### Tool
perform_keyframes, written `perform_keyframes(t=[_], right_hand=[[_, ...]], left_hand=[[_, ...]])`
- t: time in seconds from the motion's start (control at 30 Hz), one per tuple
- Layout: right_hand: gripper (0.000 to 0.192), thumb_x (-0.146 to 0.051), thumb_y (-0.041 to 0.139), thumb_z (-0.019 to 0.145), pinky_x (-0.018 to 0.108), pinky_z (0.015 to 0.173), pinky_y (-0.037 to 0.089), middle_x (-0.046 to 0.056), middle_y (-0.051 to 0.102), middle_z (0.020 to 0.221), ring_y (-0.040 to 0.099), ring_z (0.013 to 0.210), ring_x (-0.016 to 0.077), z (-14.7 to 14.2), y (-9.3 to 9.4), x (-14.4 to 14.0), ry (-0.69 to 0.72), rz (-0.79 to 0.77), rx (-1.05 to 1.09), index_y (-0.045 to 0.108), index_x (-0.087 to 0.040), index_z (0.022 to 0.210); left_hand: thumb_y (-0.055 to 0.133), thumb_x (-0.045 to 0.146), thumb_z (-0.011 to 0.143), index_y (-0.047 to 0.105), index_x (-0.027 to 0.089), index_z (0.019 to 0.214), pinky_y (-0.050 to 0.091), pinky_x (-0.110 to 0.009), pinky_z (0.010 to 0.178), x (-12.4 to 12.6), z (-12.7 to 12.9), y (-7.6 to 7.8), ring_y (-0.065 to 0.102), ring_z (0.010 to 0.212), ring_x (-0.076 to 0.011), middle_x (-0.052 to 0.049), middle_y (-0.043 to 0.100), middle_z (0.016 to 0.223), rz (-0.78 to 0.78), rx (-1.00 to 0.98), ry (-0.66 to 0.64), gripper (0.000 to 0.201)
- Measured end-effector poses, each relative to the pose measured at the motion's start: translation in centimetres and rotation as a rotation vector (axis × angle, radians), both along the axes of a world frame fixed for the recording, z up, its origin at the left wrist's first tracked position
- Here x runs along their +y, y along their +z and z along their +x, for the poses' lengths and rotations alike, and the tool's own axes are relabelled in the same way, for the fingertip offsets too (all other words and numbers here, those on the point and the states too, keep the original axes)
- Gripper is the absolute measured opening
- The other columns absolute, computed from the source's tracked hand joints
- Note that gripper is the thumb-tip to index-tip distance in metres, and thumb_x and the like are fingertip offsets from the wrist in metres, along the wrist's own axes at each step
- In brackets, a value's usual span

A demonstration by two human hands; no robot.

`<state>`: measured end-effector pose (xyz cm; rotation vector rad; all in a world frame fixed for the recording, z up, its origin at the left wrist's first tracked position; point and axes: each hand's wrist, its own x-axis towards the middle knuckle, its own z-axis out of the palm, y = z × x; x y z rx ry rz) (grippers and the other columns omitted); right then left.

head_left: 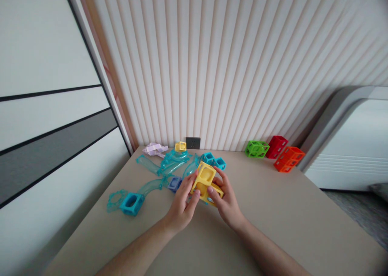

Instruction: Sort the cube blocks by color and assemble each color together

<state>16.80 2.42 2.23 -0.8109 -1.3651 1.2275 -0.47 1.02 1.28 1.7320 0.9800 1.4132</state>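
Both hands hold 2 yellow cubes (206,182) together just above the counter (273,211), near its middle: the left hand (181,205) and right hand (226,201) pinch them with curled fingers. The upper cube already sits on the lower, tilted left, stack axis roughly upright; clear teal track pieces (163,169) lie loose beyond.

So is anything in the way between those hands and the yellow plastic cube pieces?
Nothing visible. The left hand and right hand already grip the yellow hollow plastic cube pieces directly, just above the beige table. The clear teal plastic track pieces lie behind them.
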Motion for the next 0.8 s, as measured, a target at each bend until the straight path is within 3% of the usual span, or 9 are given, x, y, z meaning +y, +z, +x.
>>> perform_keyframes(t=[0.13, 0.3, 0.53, 0.8], right_hand=[[0.070, -0.049, 0.066, 0.090, 0.039, 0.083, 0.058, 0.008, 0.063, 0.112, 0.067, 0.097, 0.0232, 0.2, -0.1, 0.1, -0.002, 0.018, -0.024, 0.031, -0.031, 0.148], [0.065, -0.046, 0.070, 0.088, 0.034, 0.078, 0.058, 0.008, 0.064, 0.112, 0.067, 0.097, 0.0223, 0.3, 0.0, 0.2, 0.067, 0.057, -0.083, 0.041, -0.030, 0.144], [0.061, -0.045, 0.070, 0.089, 0.040, 0.088, 0.058, 0.011, 0.061, 0.127, 0.066, 0.108, 0.0249, 0.2, 0.2, 0.2, 0.039, 0.043, -0.070, 0.044, -0.030, 0.141], [0.065, -0.044, 0.074, 0.085, 0.040, 0.088, 0.057, 0.010, 0.066, 0.120, 0.069, 0.103, 0.0243, 0.3, 0.1, 0.5, -0.015, 0.016, -0.022, 0.046, -0.028, 0.141]], left_hand=[[0.050, 0.036, 0.099, 0.049, 0.029, 0.140, 0.050, -0.041, 0.104, -0.2, -0.1, 0.5, 0.051, 0.133, -0.0284, -0.011, 0.051, 0.146, -0.054, -0.065, -0.013, 0.041], [0.059, 0.043, 0.094, 0.053, 0.025, 0.122, 0.055, -0.037, 0.092, 0.0, -0.3, 1.3, 0.061, 0.120, -0.0278, -0.012, 0.060, 0.134, -0.203, -0.264, -0.010, 0.033], [0.066, 0.047, 0.089, 0.047, 0.025, 0.131, 0.056, -0.036, 0.089, 0.7, 0.0, 1.9, 0.065, 0.115, -0.0270, -0.011, 0.065, 0.126, -0.334, -0.401, -0.071, 0.051], [0.070, 0.047, 0.086, 0.052, 0.021, 0.133, 0.056, -0.040, 0.092, 0.9, 0.4, 1.6, 0.063, 0.119, -0.0313, -0.014, 0.064, 0.130, -0.384, -0.480, -0.107, 0.056]])
